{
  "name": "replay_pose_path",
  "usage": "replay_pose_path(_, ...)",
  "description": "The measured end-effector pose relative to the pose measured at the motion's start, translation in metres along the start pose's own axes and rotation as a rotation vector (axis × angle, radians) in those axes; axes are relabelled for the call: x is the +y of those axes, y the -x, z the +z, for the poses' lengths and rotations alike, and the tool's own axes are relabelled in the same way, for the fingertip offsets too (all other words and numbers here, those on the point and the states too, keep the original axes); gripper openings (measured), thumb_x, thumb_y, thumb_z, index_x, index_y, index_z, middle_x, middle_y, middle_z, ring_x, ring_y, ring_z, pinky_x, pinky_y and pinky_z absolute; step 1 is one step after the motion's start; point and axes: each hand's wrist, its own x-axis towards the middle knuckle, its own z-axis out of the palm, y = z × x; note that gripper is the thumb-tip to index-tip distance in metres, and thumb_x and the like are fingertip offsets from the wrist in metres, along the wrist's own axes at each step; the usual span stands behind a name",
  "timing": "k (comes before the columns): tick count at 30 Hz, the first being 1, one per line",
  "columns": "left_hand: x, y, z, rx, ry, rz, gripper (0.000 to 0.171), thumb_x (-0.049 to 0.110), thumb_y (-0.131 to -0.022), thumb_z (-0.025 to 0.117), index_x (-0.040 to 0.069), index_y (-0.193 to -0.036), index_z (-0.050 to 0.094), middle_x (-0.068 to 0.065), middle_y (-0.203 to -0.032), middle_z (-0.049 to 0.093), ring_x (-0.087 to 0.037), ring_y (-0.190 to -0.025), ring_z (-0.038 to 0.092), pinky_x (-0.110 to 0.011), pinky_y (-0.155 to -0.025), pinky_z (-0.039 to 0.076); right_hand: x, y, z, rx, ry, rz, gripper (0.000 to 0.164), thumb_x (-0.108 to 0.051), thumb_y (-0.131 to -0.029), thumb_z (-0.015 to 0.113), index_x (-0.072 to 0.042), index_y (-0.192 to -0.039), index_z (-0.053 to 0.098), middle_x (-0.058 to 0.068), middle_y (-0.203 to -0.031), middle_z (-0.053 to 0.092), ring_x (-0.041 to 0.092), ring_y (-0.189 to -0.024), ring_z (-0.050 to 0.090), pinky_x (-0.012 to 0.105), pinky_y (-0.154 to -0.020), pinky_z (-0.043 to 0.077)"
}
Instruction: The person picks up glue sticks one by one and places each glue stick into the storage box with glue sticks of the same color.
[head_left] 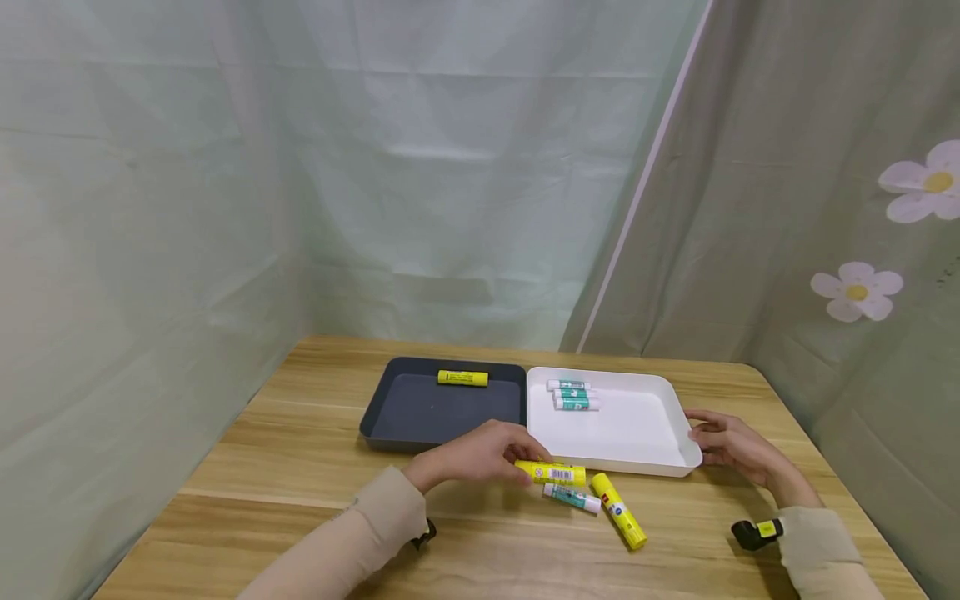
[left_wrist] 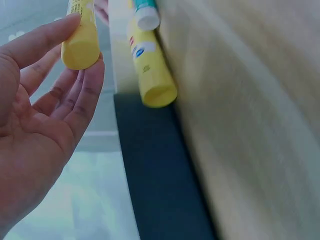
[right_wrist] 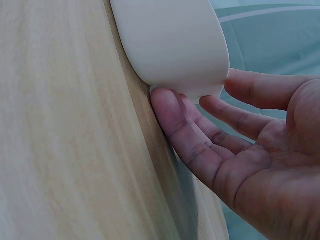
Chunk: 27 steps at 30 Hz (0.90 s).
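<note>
My left hand (head_left: 483, 452) pinches a yellow glue stick (head_left: 564, 475) between thumb and fingers, above the table in front of the trays. In the left wrist view that glue stick (left_wrist: 81, 47) is held near its end. Just below it on the table lies a white-and-green glue stick (head_left: 572, 498), and right of that another yellow glue stick (head_left: 619, 512). My right hand (head_left: 738, 450) touches the right end of the white tray (head_left: 630, 433); in the right wrist view its fingertips (right_wrist: 167, 102) rest against the tray's outer wall.
Left of the white tray, side by side with it, stands a dark grey tray (head_left: 420, 412) holding one yellow glue stick (head_left: 462, 378). Three white-and-green glue sticks (head_left: 576, 404) lie together in the white tray's left part. Curtains (head_left: 465, 208) hang behind the wooden table (head_left: 277, 492).
</note>
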Motion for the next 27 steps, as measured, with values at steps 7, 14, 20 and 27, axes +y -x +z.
replay_pose_path(7,-0.004,0.005,-0.019,0.046,0.002,-0.026,0.033,0.011,-0.091,0.082,0.019,-0.123,0.077,0.010,-0.110,0.068,-0.004,-0.099,0.063,-0.024,-0.090,0.053,0.001,-0.001,-0.001,-0.010,-0.002,-0.009,0.071,-0.014,-0.105,0.058,0.016,-0.157,0.018,0.008,-0.117,0.064,0.019,-0.098,0.067,0.035,-0.085,0.060)
replay_pose_path(14,-0.011,0.010,-0.038,0.086,0.012,-0.025,0.034,0.014,-0.094,0.079,0.019,-0.127,0.075,0.009,-0.116,0.068,-0.011,-0.108,0.064,-0.029,-0.095,0.053,0.002,-0.002,-0.002,-0.011,-0.006,-0.010,0.072,-0.014,-0.105,0.058,0.017,-0.156,0.018,0.008,-0.116,0.064,0.017,-0.097,0.067,0.035,-0.083,0.060)
replay_pose_path(20,-0.020,0.013,-0.056,0.120,0.052,-0.052,0.035,0.014,-0.096,0.076,0.015,-0.131,0.072,0.004,-0.118,0.069,-0.015,-0.103,0.064,-0.033,-0.089,0.055,0.001,-0.002,-0.001,0.002,-0.001,-0.004,0.072,-0.014,-0.105,0.059,0.016,-0.157,0.019,0.008,-0.116,0.064,0.018,-0.097,0.066,0.035,-0.083,0.060)
replay_pose_path(27,-0.029,0.016,-0.075,0.154,0.083,-0.099,0.036,0.013,-0.098,0.074,0.015,-0.134,0.071,-0.001,-0.124,0.069,-0.017,-0.099,0.066,-0.035,-0.087,0.056,0.001,-0.002,0.000,0.013,0.007,0.002,0.072,-0.015,-0.105,0.059,0.015,-0.157,0.020,0.012,-0.124,0.063,0.020,-0.100,0.067,0.035,-0.085,0.059)
